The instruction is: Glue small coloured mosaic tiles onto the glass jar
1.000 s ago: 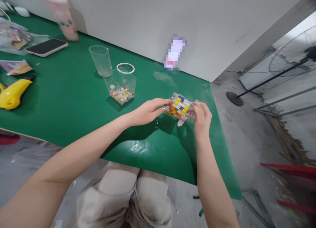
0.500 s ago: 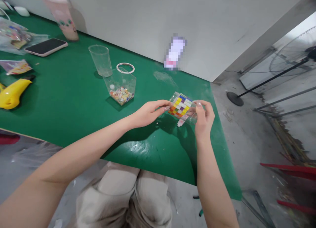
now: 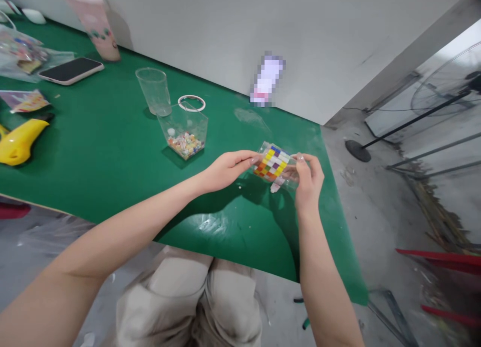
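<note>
Both my hands hold a small clear plastic piece covered in a grid of coloured mosaic tiles (image 3: 273, 164) just above the green table (image 3: 112, 151). My left hand (image 3: 227, 170) pinches its left edge with the fingertips. My right hand (image 3: 308, 181) grips its right edge, fingers curled. A small pale bit (image 3: 274, 187) hangs or lies just under the piece. To the left stands a clear square cup (image 3: 184, 131) with several loose coloured tiles in its bottom.
A clear round cup (image 3: 154, 91) and a white ring (image 3: 191, 103) stand behind the square cup. A phone (image 3: 71, 70), a pink tumbler (image 3: 95, 23), plastic bags (image 3: 22, 51) and a yellow tool (image 3: 18, 141) lie at the left. The table's right edge drops to a floor with a fan stand (image 3: 358, 149).
The tiled piece and both hands have stayed almost in place, with only small shifts of the fingers on its edges.
</note>
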Demonstrator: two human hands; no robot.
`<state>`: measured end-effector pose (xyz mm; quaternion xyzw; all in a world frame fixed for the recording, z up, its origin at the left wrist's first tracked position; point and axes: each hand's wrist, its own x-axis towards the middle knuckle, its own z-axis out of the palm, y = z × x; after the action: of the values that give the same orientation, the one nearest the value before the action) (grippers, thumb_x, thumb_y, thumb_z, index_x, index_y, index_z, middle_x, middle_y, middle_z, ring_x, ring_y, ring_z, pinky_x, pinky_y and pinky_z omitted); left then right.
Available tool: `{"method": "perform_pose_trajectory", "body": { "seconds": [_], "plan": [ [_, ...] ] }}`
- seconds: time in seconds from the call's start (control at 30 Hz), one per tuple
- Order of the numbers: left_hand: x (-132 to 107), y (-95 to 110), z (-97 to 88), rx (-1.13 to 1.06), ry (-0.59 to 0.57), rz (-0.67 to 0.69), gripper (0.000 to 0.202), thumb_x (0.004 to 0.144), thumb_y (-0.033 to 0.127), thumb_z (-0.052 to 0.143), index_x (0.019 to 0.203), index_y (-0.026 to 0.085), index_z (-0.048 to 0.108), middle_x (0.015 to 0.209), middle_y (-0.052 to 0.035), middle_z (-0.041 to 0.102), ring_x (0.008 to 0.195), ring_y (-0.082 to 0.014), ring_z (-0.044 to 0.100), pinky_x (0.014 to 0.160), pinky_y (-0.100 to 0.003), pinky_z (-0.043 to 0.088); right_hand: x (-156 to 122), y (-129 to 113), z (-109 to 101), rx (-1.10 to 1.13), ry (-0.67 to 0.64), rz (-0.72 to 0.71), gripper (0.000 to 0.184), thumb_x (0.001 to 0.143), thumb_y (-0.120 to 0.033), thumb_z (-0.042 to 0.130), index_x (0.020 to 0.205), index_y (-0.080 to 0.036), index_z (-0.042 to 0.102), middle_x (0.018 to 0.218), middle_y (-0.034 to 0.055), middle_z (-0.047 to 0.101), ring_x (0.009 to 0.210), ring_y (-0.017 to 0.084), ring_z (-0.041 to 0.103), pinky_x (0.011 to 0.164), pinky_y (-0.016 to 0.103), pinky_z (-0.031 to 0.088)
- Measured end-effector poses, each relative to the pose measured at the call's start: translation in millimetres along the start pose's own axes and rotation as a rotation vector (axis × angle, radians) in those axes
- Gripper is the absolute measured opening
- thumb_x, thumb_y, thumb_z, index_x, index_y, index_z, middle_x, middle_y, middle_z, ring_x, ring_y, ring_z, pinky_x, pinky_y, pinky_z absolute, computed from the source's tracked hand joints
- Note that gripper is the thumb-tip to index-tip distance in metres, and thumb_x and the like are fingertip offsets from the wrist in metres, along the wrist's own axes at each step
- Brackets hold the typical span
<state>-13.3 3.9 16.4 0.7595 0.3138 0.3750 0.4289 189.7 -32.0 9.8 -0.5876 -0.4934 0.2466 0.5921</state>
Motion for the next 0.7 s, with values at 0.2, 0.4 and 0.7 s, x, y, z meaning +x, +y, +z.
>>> {"method": "perform_pose_trajectory", "body": {
  "seconds": [0.2, 0.4, 0.7],
  "plan": [
    [1.0, 1.1, -2.0, -0.05, -0.08, 0.003, 0.034, 0.091, 0.031, 0.049, 0.119, 0.017, 0.061, 0.128, -0.0075, 0.063, 0.118, -0.0206, 0.058, 0.104, -0.037, 0.044, 3.3, 1.8, -0.3, 0.047, 0.017, 0.085, 0.033, 0.076, -0.055, 0.062, 0.085, -0.023, 0.057, 0.055, -0.0033, 0.06, 0.048, 0.015, 0.058, 0.049, 0.028, 0.046],
    [0.8, -2.0, -1.2, -0.023, -0.06, -0.012, 0.032, 0.092, 0.031, 0.047, 0.115, 0.016, 0.063, 0.123, -0.0069, 0.066, 0.114, -0.0186, 0.06, 0.102, -0.034, 0.044, 3.7, 0.0, 0.0, 0.072, 0.014, 0.111, 0.033, 0.073, -0.054, 0.065, 0.083, -0.024, 0.057, 0.056, -0.004, 0.061, 0.047, 0.014, 0.057, 0.048, 0.027, 0.045],
    [1.2, -0.4, 3.3, 0.017, -0.016, 0.006, 0.03, 0.093, 0.032, 0.046, 0.11, 0.016, 0.064, 0.117, -0.0056, 0.068, 0.108, -0.0188, 0.062, 0.098, -0.031, 0.046, 2.0, 1.4, 0.9, 0.061, 0.027, 0.075, 0.036, 0.074, -0.057, 0.063, 0.084, -0.023, 0.058, 0.054, -0.0043, 0.06, 0.048, 0.015, 0.057, 0.051, 0.029, 0.045]
  ]
}}
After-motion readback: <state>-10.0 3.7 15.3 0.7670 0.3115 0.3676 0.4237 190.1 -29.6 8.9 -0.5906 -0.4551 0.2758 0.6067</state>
